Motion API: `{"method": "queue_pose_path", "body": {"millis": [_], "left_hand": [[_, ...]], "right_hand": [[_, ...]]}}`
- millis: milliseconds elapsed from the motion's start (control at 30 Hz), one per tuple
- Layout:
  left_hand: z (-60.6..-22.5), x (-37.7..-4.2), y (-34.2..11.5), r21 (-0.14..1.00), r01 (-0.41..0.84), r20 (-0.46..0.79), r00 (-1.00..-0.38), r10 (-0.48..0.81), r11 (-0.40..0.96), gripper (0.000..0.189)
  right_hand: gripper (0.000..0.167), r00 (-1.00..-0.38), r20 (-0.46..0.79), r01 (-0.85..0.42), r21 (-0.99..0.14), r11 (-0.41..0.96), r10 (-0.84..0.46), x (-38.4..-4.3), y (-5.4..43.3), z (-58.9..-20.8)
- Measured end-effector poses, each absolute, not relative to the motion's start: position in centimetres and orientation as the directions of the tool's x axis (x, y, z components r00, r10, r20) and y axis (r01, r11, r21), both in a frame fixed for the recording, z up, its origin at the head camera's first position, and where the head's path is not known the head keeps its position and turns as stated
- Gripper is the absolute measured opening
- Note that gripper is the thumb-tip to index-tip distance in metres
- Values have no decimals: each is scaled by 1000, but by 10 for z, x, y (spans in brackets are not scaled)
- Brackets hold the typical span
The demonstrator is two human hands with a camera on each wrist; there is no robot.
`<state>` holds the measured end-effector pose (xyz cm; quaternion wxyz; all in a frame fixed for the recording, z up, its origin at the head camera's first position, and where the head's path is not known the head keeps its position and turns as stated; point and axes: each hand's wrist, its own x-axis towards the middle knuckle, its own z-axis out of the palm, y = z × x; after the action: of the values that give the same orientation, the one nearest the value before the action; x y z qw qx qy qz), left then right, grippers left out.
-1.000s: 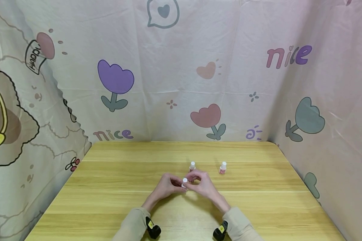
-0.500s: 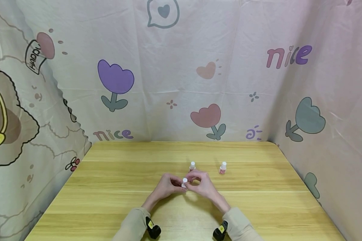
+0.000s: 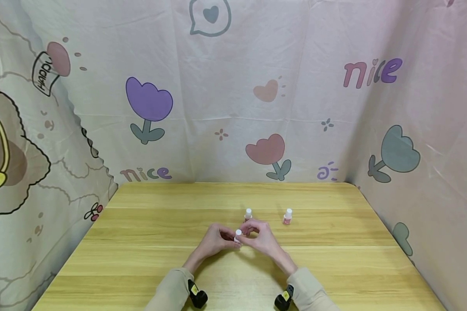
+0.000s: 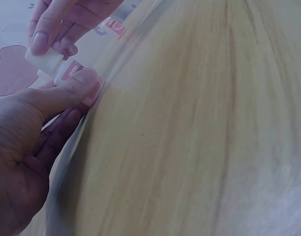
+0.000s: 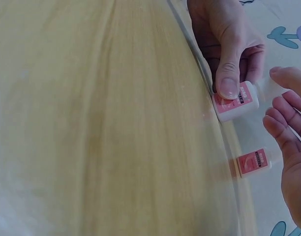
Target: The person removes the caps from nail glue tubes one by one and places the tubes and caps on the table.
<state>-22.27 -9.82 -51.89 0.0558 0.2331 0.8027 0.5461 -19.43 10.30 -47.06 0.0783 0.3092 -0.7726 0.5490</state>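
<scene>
A small white bottle [image 5: 234, 105] with a pink-red label stands upright at the middle of the table, between both hands. My left hand [image 3: 215, 240] grips its body, the thumb pressed across the label. With thumb and fingertips my right hand [image 3: 263, 238] pinches the white cap [image 4: 45, 60], which sits on the bottle's neck. Just behind the hands stands a second matching bottle [image 3: 248, 214], its lower part hidden by the right hand in the head view. In the right wrist view, a capped bottle [image 5: 254, 162] with the same label stands beside the right hand.
Farther right on the wooden table [image 3: 159, 224] is a third such bottle [image 3: 287, 217], upright and capped. A printed cloth [image 3: 218, 86] hangs behind the table and along both sides. Black wrist cameras sit on both beige sleeves [image 3: 171, 288].
</scene>
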Motion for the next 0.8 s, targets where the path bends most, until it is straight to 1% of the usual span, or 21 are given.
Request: {"method": "queue_pose_path", "body": {"millis": [267,400,567,800], "left_hand": [[-520,-223,-99,901,317,167,-884,436,297,16],[-520,-223,-99,900,321,170,-883,438,296,16],[-521,-223,-99,896,331,181,-882,436,297,16],[-521,-223,-100,894,336,187,-880,436,296,16]], "right_hand": [[17,-739,526,-632,-757,164,-421,-197,104,-474],[19,-730,533,-639,-753,153,-427,-198,104,-476],[19,-735,534,-635,-757,151,-418,-197,104,-476],[18,-758,515,-613,-772,167,-401,-197,103,-475]]}}
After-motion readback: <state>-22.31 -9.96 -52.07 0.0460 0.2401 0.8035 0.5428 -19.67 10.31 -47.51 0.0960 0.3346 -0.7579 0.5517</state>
